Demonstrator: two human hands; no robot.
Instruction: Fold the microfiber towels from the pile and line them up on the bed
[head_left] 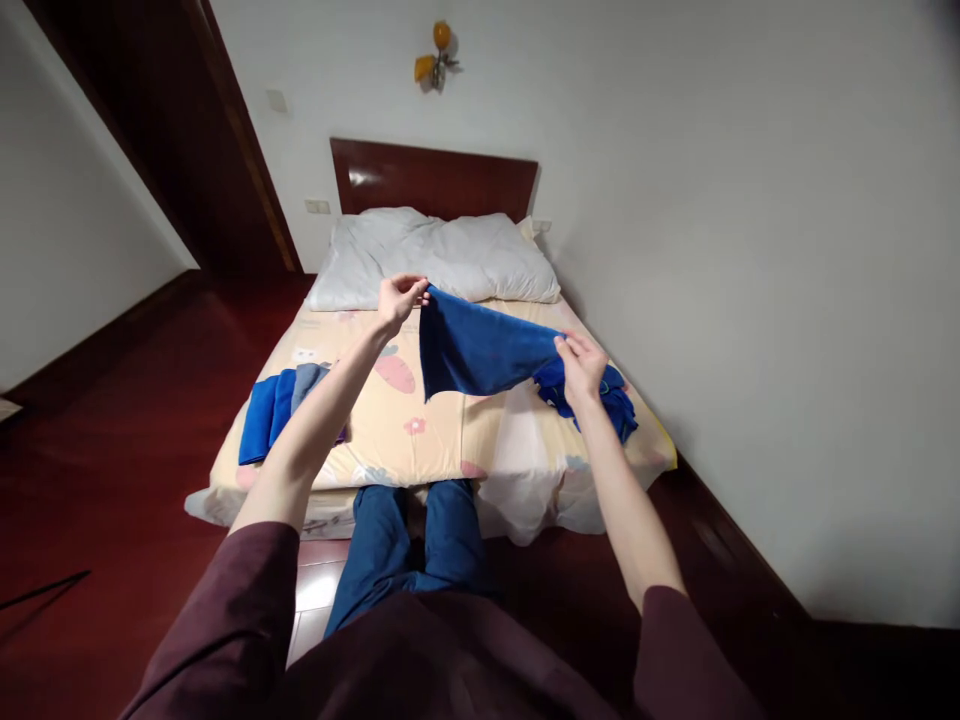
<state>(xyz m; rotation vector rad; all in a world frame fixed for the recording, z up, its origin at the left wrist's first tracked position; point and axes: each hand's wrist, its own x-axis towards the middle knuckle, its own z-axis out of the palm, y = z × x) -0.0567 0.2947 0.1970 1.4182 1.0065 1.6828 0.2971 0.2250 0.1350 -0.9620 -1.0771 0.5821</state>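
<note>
Above the bed (367,440), a blue cloth (476,348) is held stretched, pinched at its upper ends in the grip of left hand (402,300) and right hand (583,366); spreading seems in hand, and even tension is probably called for next.

- plain dark maroon shirt (435,660)
- matching elbow-length sleeves (236,600), loosely cut
- creased blue trousers (453,525), roomy in fit
- bare left hand (400,298)
- bare right hand (582,364)

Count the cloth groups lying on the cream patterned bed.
2: folded blue and grey fabric cloths on the left of the bed, partly behind the left forearm; a crumpled blue fabric heap on its right, partly behind the right hand. Others may be hidden.
</note>
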